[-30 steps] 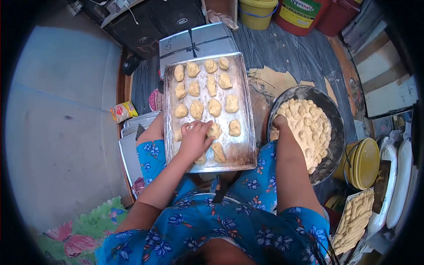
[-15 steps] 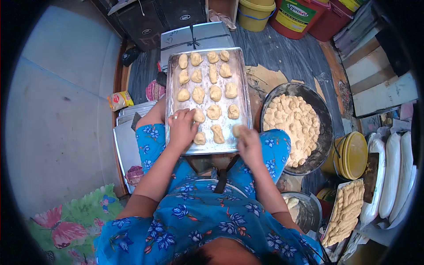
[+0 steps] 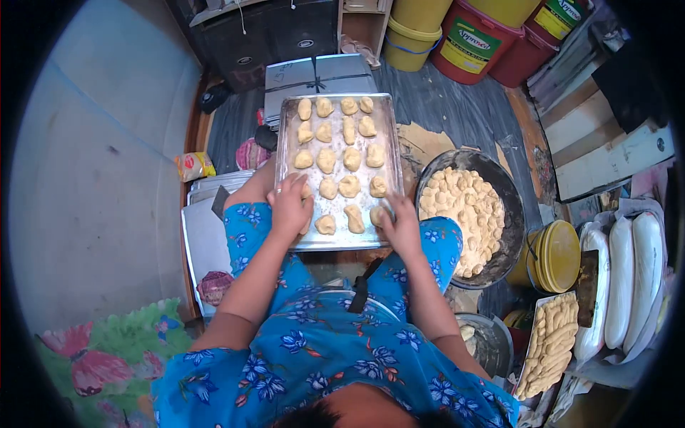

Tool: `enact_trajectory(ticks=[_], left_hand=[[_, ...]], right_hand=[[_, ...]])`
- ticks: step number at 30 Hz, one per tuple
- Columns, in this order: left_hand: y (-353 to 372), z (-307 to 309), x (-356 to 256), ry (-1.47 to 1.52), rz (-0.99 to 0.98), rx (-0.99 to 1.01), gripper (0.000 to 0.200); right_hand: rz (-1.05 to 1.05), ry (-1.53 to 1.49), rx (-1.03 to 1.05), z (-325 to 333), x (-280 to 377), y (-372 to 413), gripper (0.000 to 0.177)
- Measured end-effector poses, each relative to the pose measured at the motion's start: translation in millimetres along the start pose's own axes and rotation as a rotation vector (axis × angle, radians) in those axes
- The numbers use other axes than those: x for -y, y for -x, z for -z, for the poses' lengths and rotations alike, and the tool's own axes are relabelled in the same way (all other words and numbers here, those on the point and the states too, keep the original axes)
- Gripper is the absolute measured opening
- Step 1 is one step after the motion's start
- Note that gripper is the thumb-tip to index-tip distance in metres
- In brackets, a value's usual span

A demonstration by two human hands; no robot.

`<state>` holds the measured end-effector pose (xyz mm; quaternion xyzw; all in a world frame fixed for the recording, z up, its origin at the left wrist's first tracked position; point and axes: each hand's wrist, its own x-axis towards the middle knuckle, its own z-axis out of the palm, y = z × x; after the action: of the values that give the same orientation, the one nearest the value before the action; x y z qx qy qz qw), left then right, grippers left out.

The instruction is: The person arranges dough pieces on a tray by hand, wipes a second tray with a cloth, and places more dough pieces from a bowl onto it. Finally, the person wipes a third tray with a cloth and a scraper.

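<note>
A metal baking tray (image 3: pixel 338 243) lies across my lap, bearing rows of pale dough pieces (image 3: pixel 349 187). My left hand (image 3: pixel 290 207) rests with fingers spread over the tray's left side, partly hiding dough pieces in the left column. At the near right corner, my right hand (image 3: pixel 403 225) has its thumb and fingers around the right edge of a dough piece (image 3: pixel 377 216), which sits at tray level. To the right of my knee stands a large dark basin (image 3: pixel 511 246) filled with many similar dough lumps (image 3: pixel 464 207).
Yellow tubs (image 3: pixel 559 255) stand right of the basin, near a board of shaped dough (image 3: pixel 548 342) and long white plastic-wrapped packs (image 3: pixel 619 282). Margarine buckets (image 3: pixel 471 43) line the back. A tied stack of sheets (image 3: pixel 307 75) lies beyond the tray. A bowl (image 3: pixel 489 346) sits at my right side.
My right hand has brought its dough piece down to the tray's near right corner. My left hand remains over the left side, with dough showing under it. The whole view has shifted slightly.
</note>
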<state>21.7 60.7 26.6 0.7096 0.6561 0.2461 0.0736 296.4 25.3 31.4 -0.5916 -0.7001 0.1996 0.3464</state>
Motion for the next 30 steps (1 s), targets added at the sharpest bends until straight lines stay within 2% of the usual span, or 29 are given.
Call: enact_trajectory(ticks=[2,3,6,10,15,18,21,24,25,28,30], left_hand=[[6.4,2.8,12.0,0.013,0.139,0.001,0.056],[6.7,5.0,15.6,0.057,0.179,0.008,0.054],[3.6,-5.9,36.8,0.214,0.161,0.073,0.048],[-4.4,-17.3,42.4,0.187,0.108,-0.031,0.044],[-5.4,-21.9,39.2,0.244,0.1,-0.061,0.043],[9.3,-10.4,38.3,0.229,-0.066,-0.151,0.043],[32.4,15.5,20.2,0.2,-0.058,-0.051,0.043],[53.7,26.0,2.3,0.139,-0.221,0.0,0.043],[57.8,18.9,0.5,0.13,-0.336,-0.032,0.042],[61.3,8.2,-16.3,0.036,-0.393,0.113,0.039],[61.0,-10.9,-15.2,-0.006,-0.389,0.03,0.032]], right_hand=[[-0.048,-0.02,-0.03,-0.5,-2.4,-20.5,0.046],[0.031,-0.017,-0.086,-9.7,-13.2,-29.5,0.048],[0.012,-0.001,0.028,-23.0,-21.9,-50.6,0.049],[-0.059,-0.016,0.035,-32.0,-24.2,-56.4,0.047],[0.07,0.046,-0.053,-28.2,-21.4,-42.3,0.05],[0.071,0.088,-0.084,-16.7,-3.1,-22.4,0.044],[0.031,0.008,-0.042,-4.9,8.1,0.8,0.033],[-0.039,-0.053,0.027,-15.7,6.0,15.6,0.031],[0.01,-0.031,-0.016,-18.4,5.3,15.2,0.029],[-0.125,-0.039,0.003,-22.5,9.0,10.6,0.03],[0.002,0.105,-0.014,-18.2,19.1,7.4,0.034]])
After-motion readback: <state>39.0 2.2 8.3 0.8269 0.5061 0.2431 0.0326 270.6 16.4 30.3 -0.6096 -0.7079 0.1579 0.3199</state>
